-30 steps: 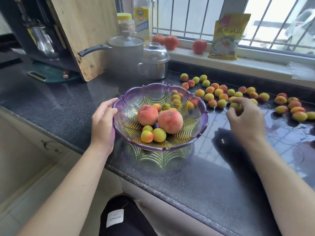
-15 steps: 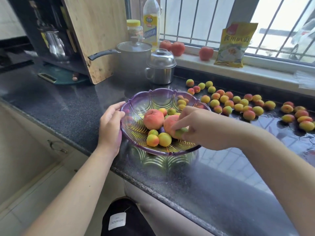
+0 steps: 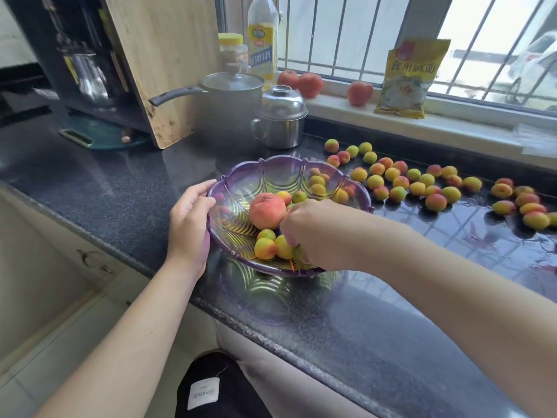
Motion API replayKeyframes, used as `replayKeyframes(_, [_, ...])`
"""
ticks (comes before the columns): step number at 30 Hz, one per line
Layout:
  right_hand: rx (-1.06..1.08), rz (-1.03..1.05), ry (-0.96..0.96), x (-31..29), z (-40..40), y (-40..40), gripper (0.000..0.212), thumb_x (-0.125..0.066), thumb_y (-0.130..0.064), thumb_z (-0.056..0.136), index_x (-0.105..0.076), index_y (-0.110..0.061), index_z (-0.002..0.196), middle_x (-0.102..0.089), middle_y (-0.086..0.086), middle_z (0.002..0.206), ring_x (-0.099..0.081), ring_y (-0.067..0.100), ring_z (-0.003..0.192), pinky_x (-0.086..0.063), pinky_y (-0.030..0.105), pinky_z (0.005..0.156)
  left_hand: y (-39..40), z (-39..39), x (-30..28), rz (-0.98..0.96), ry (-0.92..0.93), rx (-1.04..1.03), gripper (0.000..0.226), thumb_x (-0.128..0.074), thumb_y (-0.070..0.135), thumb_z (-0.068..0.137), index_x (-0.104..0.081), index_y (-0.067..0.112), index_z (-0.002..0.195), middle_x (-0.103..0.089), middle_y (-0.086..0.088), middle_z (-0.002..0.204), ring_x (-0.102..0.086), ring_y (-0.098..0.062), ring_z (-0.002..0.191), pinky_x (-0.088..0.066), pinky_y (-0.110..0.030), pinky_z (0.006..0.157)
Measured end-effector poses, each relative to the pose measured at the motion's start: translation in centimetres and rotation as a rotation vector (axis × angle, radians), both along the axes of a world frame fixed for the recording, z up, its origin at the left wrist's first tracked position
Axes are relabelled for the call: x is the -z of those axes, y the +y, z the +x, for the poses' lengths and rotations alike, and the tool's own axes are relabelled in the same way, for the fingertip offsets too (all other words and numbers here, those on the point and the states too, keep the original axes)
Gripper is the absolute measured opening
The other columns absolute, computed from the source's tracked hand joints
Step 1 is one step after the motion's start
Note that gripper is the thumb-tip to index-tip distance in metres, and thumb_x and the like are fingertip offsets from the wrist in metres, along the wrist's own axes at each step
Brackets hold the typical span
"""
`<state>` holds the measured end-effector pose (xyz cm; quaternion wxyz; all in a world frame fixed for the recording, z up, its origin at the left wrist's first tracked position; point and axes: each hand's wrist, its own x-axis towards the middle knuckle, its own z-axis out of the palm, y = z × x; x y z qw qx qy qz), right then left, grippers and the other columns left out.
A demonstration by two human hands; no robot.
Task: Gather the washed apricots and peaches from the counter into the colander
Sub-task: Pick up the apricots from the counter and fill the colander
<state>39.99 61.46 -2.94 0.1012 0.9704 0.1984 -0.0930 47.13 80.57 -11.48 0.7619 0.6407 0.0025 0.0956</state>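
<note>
The purple colander (image 3: 271, 173) holds one visible peach (image 3: 267, 210) and several apricots. The left hand (image 3: 188, 224) grips its nine o'clock rim; the right hand (image 3: 313, 233), fingers curled, sets an apricot (image 3: 298, 251) inside. Most loose apricots (image 3: 401, 182) wait on the counter (image 3: 120, 188) toward two o'clock, so I judge the job barely begun.

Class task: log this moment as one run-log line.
left hand: holds colander rim | right hand: inside colander, on apricots | counter: many apricots left

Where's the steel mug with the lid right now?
In the head view, the steel mug stands on the counter behind the colander, just right of the saucepan, below the windowsill.
</note>
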Motion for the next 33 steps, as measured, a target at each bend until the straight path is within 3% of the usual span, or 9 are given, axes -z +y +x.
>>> replayKeyframes(4, [-0.021,-0.046,-0.008,-0.2,0.3,-0.1,0.023,-0.067,-0.01,0.085,-0.069,-0.013,0.107,-0.065,0.004,0.104,-0.064,0.026,0.085,-0.049,0.029,0.057,0.1,0.0,0.0,0.007,0.017,-0.005,0.032,-0.047,0.0,0.103,-0.071,0.011,0.121,-0.074,-0.004,0.111,-0.071,-0.011,0.102,-0.06,-0.024,0.083])
replayKeyframes(8, [-0.027,0.035,0.016,-0.3,0.3,-1.0,0.024,-0.069,-0.018,0.084,-0.071,-0.018,0.108,-0.067,0.003,0.107,-0.066,0.027,0.091,-0.06,0.039,0.074,0.2,0.0,0.1,0.01,0.022,-0.001,0.033,-0.047,0.0,0.102,-0.071,0.007,0.124,-0.074,-0.007,0.114,-0.071,-0.013,0.105,-0.059,-0.026,0.086])
replayKeyframes(11, [0.054,0.299,-0.076,-1.5,-0.1,-3.1,0.015,-0.069,-0.028,0.089,-0.071,-0.026,0.104,-0.067,-0.007,0.097,-0.066,0.016,0.084,-0.059,0.039,0.074,0.2,0.1,0.0,-0.001,0.016,0.022,0.032,-0.052,0.008,0.097,-0.071,0.011,0.123,-0.073,-0.003,0.114,-0.071,-0.011,0.104,-0.058,-0.027,0.088])
replayKeyframes(16, [0.416,0.952,-0.526,-1.8,0.3,-8.8,0.008,-0.065,-0.019,0.096,-0.073,-0.021,0.093,-0.068,-0.009,0.08,-0.067,0.009,0.062,-0.057,0.029,0.064,0.3,-0.1,-0.1,-0.004,0.019,0.147,0.049,-0.053,0.019,0.079,-0.065,0.023,0.126,-0.071,0.001,0.121,-0.072,-0.007,0.105,-0.057,-0.022,0.081])
replayKeyframes(18, [0.594,0.961,-0.633,0.0,1.1,-11.0,0.01,-0.063,-0.021,0.097,-0.072,-0.021,0.095,-0.068,-0.006,0.078,-0.066,0.01,0.061,-0.059,0.033,0.063,0.3,0.0,-0.2,-0.035,0.022,0.121,0.055,-0.052,0.014,0.075,-0.066,0.02,0.128,-0.072,0.0,0.117,-0.074,-0.007,0.098,-0.057,-0.021,0.075])
replayKeyframes(21, [0.729,0.902,-0.579,3.2,2.0,-12.9,0.013,-0.058,-0.011,0.097,-0.068,-0.019,0.095,-0.072,0.003,0.084,-0.068,0.012,0.058,-0.058,0.032,0.063,0.6,-0.1,-0.1,-0.03,0.019,0.027,0.056,-0.054,0.012,0.074,-0.07,0.02,0.127,-0.072,-0.009,0.12,-0.074,-0.017,0.102,-0.058,-0.025,0.072])
replayKeyframes(25, [0.714,0.834,-0.503,6.2,2.9,-12.9,0.02,-0.055,-0.005,0.096,-0.069,-0.018,0.102,-0.07,0.002,0.1,-0.071,0.015,0.066,-0.06,0.037,0.068,1.2,-0.1,-0.3,-0.202,0.066,-0.108,0.046,-0.05,-0.002,0.086,-0.072,0.009,0.124,-0.073,-0.015,0.115,-0.074,-0.033,0.11,-0.065,-0.044,0.088])
replayKeyframes(30, [0.64,0.76,-0.498,7.0,4.3,-12.1,0.026,-0.059,-0.005,0.093,-0.071,-0.014,0.114,-0.067,0.007,0.115,-0.065,0.027,0.102,-0.051,0.034,0.089,2.5,0.3,-1.2,-0.349,0.145,-0.153,0.048,-0.045,-0.012,0.088,-0.07,-0.001,0.128,-0.078,-0.009,0.097,-0.078,-0.026,0.095,-0.065,-0.039,0.083])
replayKeyframes(33, [0.614,0.703,-0.45,7.2,5.4,-11.5,0.026,-0.063,-0.013,0.094,-0.069,-0.014,0.119,-0.06,0.007,0.118,-0.058,0.028,0.107,-0.047,0.034,0.089,4.0,0.7,-1.5,-0.339,0.14,-0.202,0.048,-0.047,-0.012,0.088,-0.07,0.002,0.128,-0.076,-0.014,0.107,-0.079,-0.025,0.094,-0.065,-0.037,0.08])
